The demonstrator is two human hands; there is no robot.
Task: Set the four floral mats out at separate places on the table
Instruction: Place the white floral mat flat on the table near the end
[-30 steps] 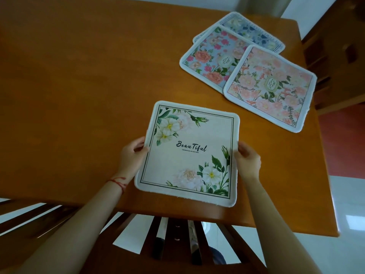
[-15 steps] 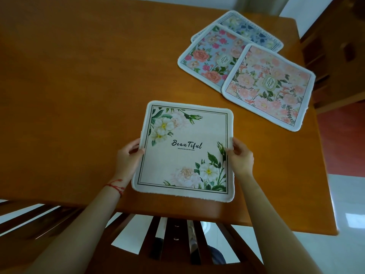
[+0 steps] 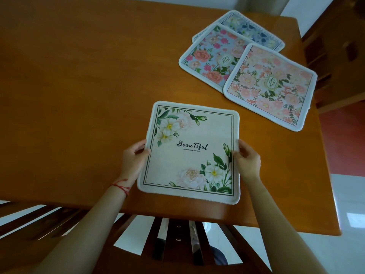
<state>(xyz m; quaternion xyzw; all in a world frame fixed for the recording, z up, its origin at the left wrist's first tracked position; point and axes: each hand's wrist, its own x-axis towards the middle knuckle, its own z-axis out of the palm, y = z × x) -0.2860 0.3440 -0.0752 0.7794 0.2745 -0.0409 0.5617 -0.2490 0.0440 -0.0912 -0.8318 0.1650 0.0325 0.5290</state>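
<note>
A cream mat (image 3: 189, 153) with white flowers and the word "Beautiful" lies near the front edge of the wooden table (image 3: 79, 86). My left hand (image 3: 134, 159) grips its left edge and my right hand (image 3: 246, 161) grips its right edge. Three other floral mats overlap at the far right. The pink one (image 3: 272, 86) is on top. It partly covers a blue mat with pink roses (image 3: 209, 56), which in turn covers a dark blue patterned mat (image 3: 248, 28).
Slatted wooden chair backs (image 3: 177, 240) stand just below the table's front edge. Another wooden chair (image 3: 335, 46) stands at the right. The table's right edge runs just past the pink mat, with white floor tiles (image 3: 347, 194) beyond.
The cream mat has turned slightly, its edges now lining up squarer with the table's front edge. Both hands stay on its sides. The three overlapping mats have not moved.
</note>
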